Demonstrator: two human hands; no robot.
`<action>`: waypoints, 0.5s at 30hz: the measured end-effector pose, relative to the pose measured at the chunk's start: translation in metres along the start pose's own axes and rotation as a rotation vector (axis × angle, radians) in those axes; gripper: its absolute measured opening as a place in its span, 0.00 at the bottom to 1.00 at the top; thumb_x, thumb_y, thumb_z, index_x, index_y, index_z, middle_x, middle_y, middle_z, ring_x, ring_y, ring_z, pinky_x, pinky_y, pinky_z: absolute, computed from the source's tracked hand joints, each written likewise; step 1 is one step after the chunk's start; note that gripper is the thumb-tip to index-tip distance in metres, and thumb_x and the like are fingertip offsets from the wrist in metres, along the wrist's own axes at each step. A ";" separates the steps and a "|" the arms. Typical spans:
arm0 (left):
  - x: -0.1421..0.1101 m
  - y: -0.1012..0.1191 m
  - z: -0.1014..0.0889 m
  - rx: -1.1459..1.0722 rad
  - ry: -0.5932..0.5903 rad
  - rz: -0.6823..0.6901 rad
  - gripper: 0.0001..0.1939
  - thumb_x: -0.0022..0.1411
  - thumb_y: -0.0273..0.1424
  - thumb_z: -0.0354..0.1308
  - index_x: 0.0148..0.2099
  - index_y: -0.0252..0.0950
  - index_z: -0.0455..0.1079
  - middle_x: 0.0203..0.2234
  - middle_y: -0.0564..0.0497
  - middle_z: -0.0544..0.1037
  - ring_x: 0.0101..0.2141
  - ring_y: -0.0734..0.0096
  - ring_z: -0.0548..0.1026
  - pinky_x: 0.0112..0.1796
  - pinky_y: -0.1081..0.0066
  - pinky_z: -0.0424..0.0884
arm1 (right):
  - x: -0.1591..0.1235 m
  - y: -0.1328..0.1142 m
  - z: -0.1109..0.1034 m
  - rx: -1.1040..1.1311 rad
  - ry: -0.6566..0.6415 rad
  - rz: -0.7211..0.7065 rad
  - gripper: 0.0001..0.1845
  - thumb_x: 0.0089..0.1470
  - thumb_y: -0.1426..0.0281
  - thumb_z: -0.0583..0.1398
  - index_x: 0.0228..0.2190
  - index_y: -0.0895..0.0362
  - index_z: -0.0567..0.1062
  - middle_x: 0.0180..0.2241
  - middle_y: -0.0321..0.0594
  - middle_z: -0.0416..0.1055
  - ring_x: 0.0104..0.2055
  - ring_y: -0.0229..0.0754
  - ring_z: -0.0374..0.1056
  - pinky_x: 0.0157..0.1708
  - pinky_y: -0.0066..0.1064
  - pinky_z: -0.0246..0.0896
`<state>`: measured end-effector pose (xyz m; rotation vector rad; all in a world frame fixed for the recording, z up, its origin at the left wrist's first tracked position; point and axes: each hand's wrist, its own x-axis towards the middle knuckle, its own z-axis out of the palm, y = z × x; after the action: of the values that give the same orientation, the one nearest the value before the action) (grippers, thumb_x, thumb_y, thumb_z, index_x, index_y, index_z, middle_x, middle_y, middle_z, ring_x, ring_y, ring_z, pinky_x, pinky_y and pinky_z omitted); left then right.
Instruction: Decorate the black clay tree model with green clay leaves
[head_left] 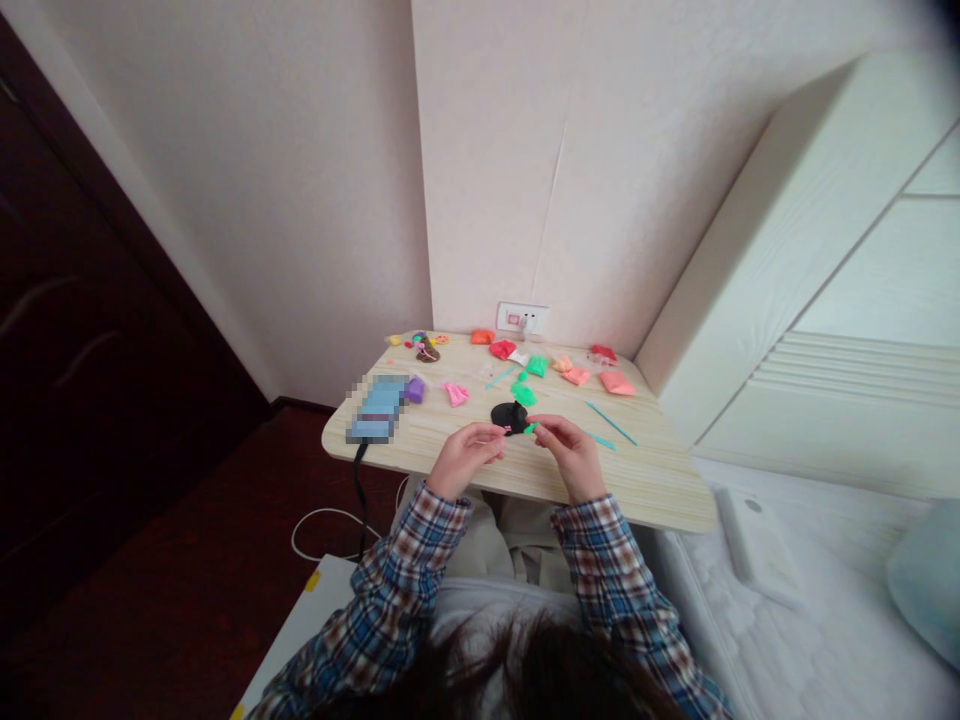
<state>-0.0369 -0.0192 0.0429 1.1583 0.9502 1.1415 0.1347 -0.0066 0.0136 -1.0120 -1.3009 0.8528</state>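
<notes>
The head camera is looking forward and steeply down from the person's own head, with dark hair (480,670) intruding at the bottom edge and the plaid sleeves (405,580) running away from the lens. It is facing the pale wall (495,180) beyond the tabletop (652,480), which it is taking in from side to side, the left hand (466,458) and right hand (574,458) appearing small near the centre. The wide view is also reaching a dark door (75,300) leftward and a mattress (832,530) rightward
</notes>
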 end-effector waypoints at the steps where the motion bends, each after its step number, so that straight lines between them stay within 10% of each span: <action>1: 0.001 -0.002 0.003 0.010 -0.007 0.004 0.17 0.42 0.34 0.69 0.35 0.31 0.73 0.27 0.50 0.77 0.27 0.75 0.73 0.31 0.74 0.67 | -0.002 -0.004 0.001 0.009 -0.028 -0.009 0.11 0.46 0.61 0.63 0.32 0.54 0.78 0.33 0.39 0.76 0.30 0.38 0.67 0.32 0.33 0.64; 15: -0.005 0.010 0.010 0.061 -0.071 0.100 0.15 0.43 0.37 0.68 0.26 0.31 0.70 0.20 0.53 0.74 0.25 0.75 0.71 0.32 0.72 0.68 | -0.011 -0.030 0.009 0.104 -0.147 -0.086 0.08 0.46 0.61 0.64 0.28 0.52 0.75 0.30 0.36 0.72 0.35 0.40 0.68 0.34 0.32 0.64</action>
<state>-0.0297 -0.0254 0.0547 1.2995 0.8856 1.1499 0.1230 -0.0263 0.0375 -0.8184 -1.3995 0.9324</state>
